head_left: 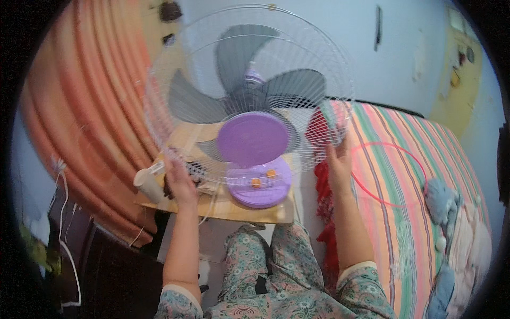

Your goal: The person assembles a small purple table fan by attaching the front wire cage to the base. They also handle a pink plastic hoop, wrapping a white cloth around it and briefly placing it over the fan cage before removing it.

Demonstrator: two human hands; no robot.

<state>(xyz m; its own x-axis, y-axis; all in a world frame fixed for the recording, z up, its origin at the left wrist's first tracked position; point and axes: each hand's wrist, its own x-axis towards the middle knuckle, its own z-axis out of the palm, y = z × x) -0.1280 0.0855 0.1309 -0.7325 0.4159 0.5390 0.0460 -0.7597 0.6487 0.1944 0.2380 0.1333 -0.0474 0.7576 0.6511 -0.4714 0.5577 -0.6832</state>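
I hold the round wire fan grille (204, 159) by its lower sides, my left hand (179, 175) on one side and my right hand (340, 159) on the other. Both hands are closed around its rim. A purple disc (253, 138) fills the grille's centre. Through the wires, grey fan blades (241, 58) show behind it. Below stands the fan's round purple base (260, 196) with orange knobs, on a wooden table (276, 213). Whether the grille touches the rest of the fan, I cannot tell.
To the right, a bed with a striped sheet (382, 234) carries a pinkish-red ring (389, 204) and crumpled clothes (462, 239). A pale cup (149, 185) lies tilted at the table's left edge. An orange curtain (90, 117) hangs at left, near a white cord (68, 250).
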